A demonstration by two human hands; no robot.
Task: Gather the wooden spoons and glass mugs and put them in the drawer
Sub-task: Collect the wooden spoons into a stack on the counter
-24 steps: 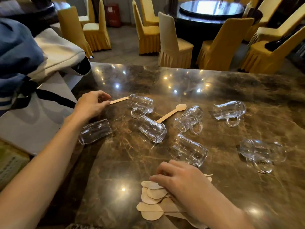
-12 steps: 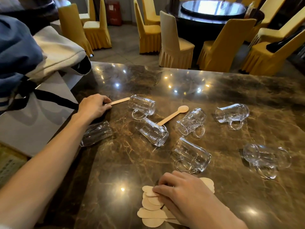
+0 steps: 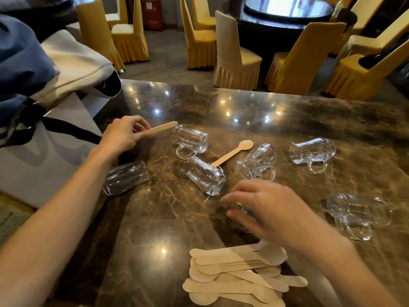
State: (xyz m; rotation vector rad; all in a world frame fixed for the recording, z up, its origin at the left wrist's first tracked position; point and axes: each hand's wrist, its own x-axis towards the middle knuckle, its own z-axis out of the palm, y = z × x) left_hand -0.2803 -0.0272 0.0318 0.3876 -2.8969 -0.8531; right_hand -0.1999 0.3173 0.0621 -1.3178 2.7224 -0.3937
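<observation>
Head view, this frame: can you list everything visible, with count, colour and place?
table: one, glossy dark brown marble, foreground
glass mugs: seven, clear, on their sides across the table; the nearest is mostly covered
held spoon: one, pale wood, left of the mugs
loose spoon: one, pale wood, among the mugs
spoon pile: count unclear, pale wood, near edge
cloth bags: apparently two, blue and cream, far left
chairs: several, mostly yellow covers, behind the table
round table: one, dark, background
red box: one, far wall
left hand: pinches the held spoon
right hand: blurred, over the covered mug; grip unclear
</observation>
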